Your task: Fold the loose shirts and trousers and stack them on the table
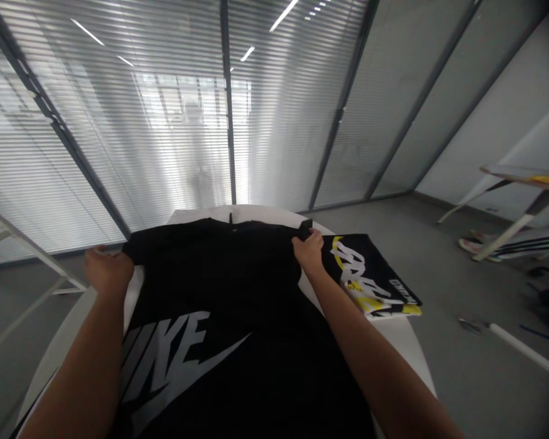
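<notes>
Left hand [110,268], right hand [308,249] pinch black cloth T-shirt [238,274] by sleeves [140,245], its ten and two o'clock, so front spreads.

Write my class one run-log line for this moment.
black T-shirt: spread over white table; left hand: at one sleeve; right hand: pinching the other; folded garment: at right

Light glows through the blinds [279,134], leaving the foreground dim. Right corners darken; fine detail seems slightly blurred.

A white table [405,341] bears a black shirt [238,280] and folded clothes [379,268].
</notes>
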Tool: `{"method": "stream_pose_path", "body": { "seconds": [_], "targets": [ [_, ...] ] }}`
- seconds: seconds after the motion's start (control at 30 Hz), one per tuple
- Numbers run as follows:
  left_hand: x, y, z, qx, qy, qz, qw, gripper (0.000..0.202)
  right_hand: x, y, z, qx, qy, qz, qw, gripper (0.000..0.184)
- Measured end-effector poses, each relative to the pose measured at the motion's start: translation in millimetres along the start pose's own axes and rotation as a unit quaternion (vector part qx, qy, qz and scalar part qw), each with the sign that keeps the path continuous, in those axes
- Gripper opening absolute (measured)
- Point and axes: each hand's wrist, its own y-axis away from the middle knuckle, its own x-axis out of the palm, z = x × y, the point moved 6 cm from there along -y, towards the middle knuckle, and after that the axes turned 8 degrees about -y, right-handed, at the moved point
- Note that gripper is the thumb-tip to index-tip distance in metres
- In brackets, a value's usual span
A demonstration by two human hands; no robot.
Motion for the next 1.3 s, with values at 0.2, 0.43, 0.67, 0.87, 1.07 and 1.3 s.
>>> {"method": "stream_pose_path", "body": {
  "seconds": [0.2,0.43,0.67,0.87,1.07,1.3],
  "targets": [
    [4.1,18.2,-48.1,0.084,-0.011,0.022,0.996,0.041,16.4,37.9,35.6,-0.188,0.206,0.059,0.958,0.050],
    [46.8,29.4,-70.5,0.210,-0.047,0.176,0.961,0.051,43.3,50.1,19.0,-0.220,0.307,0.352,0.857,0.060],
    [46.7,24.0,-55.6,0.141,-0.034,0.165,0.976,0.055,28.7,24.2,-4.6,-0.130,0.329,0.322,0.878,0.074],
    [46.9,25.6,-56.5,0.130,-0.036,0.156,0.978,0.056,15.9,23.7,1.7,-0.104,0.347,0.253,0.897,0.058],
    [44.9,27.6,-61.7,0.137,-0.061,0.152,0.977,0.057,16.0,37.2,17.6,-0.121,0.345,0.222,0.904,0.052],
    [54.4,33.5,-69.3,0.148,-0.071,0.129,0.978,0.054,45.4,70.9,31.6,-0.254,0.334,0.190,0.888,0.056]
  ]
}}
